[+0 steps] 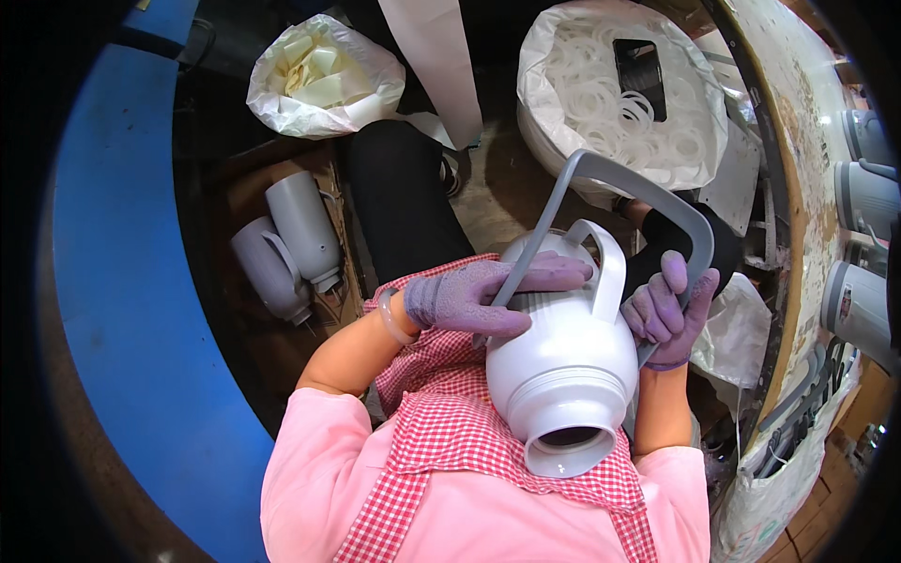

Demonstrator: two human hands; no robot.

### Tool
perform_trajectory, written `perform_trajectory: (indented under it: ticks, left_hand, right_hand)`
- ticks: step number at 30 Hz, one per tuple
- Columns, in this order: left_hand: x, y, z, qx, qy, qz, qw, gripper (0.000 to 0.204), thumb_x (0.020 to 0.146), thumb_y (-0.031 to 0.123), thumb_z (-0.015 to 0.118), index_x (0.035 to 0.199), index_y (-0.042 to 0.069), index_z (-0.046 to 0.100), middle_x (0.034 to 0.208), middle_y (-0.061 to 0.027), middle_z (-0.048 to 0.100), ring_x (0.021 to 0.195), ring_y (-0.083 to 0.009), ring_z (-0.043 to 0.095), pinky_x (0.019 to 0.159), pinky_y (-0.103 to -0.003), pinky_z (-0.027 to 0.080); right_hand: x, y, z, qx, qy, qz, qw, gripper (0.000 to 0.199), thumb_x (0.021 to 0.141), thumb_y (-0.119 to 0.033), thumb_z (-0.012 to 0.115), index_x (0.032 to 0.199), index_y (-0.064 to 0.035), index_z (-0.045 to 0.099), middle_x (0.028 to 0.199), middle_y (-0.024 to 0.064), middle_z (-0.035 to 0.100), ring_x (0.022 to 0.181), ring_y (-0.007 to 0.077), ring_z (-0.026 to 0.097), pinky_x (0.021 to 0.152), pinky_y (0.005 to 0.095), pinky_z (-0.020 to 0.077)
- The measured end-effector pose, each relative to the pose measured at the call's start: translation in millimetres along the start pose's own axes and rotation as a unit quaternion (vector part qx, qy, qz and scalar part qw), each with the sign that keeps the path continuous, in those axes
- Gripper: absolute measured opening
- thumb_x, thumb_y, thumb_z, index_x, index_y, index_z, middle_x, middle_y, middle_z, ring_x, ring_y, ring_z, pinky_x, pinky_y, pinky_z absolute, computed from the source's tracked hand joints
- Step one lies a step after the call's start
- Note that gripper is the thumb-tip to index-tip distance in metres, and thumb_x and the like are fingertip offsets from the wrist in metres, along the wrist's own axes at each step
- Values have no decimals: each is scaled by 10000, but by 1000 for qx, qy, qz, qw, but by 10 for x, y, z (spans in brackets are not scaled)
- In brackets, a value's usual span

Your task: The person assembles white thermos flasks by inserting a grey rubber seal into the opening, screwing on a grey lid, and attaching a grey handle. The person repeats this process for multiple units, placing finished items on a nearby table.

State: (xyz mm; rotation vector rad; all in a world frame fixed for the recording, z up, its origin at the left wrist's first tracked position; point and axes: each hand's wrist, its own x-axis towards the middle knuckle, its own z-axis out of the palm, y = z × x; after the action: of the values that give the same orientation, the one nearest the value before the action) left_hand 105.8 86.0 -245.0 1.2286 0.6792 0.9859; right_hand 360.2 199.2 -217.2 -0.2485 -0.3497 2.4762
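White and glossy, the jug [563,352] lay against my apron [450,432], its uncovered mouth toward me. Its side handle [612,272] was already in place. My left grip [479,293] lay spread on the body, one arm of the grey bail [633,180] between thumb and fingers; my right grip [668,314] was curled about the other arm. Both bail ends were hidden, so I couldn't tell whether either was seated; I judged that part unfinished. The mouth bore no lid.
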Motion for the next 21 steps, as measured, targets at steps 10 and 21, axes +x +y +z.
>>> perform_trajectory:
  ticks: [10,21]
  left_hand:
    - [141,56,212,157,219,101,958,472,913,370,623,1220,14,670,1251,-158,648,1171,-311,608,1057,-420,438]
    - [47,1373,330,598,254,90,755,802,869,469,637,1432,-65,434,1370,-244,516,1200,-380,568,1039,-478,458]
  right_hand:
    - [-35,-99,127,-41,7,-40,998,574,1037,-637,320,1021,-125,578,482,-73,283,391,58,284,398,232,242]
    - [-684,175,638,-672,-38,-465,574,442,905,-485,700,1221,-177,695,1331,80,595,1280,299,527,1018,463,458]
